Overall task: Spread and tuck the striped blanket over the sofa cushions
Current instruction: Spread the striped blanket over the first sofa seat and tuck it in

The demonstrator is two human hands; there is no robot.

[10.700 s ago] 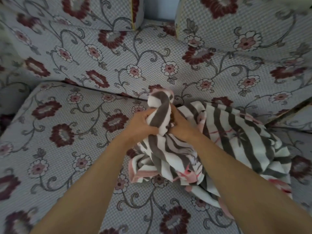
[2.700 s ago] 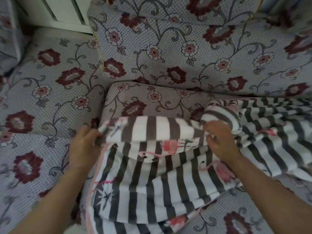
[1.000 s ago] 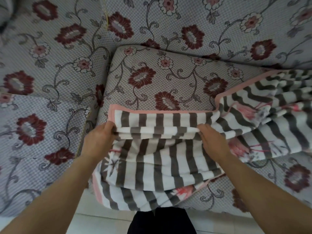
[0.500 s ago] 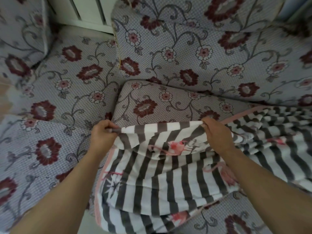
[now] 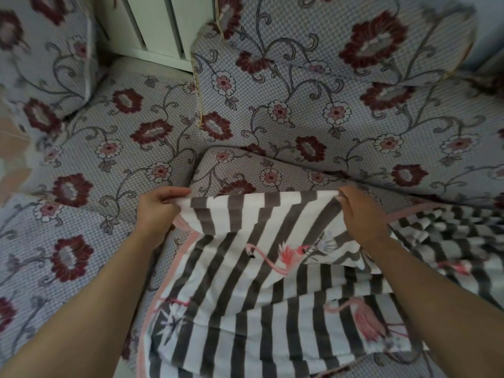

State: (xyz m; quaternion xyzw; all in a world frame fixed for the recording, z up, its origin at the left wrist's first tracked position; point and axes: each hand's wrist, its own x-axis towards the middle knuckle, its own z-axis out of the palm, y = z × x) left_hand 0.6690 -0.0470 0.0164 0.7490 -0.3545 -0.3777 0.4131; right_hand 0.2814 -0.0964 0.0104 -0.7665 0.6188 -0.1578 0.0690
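Note:
The striped blanket (image 5: 245, 282), grey and white with pink trim and flamingo prints, lies rumpled over the front of a floral seat cushion (image 5: 245, 170) and trails off to the right. My left hand (image 5: 156, 211) grips its far edge at the left corner. My right hand (image 5: 360, 214) grips the same edge further right. The edge is stretched taut between both hands, lifted just above the cushion. The far strip of the seat cushion is bare. The blanket's near part hangs over the sofa's front.
A floral back cushion (image 5: 327, 91) rises behind the seat. A second floral seat section (image 5: 95, 159) adjoins at the left, with another cushion (image 5: 41, 50) at the far left. A white panelled surface (image 5: 152, 25) stands behind the corner.
Over ten seconds the bunched blanket has been opened out. In the last half second both hands carried the taut edge a little further toward the back cushion.

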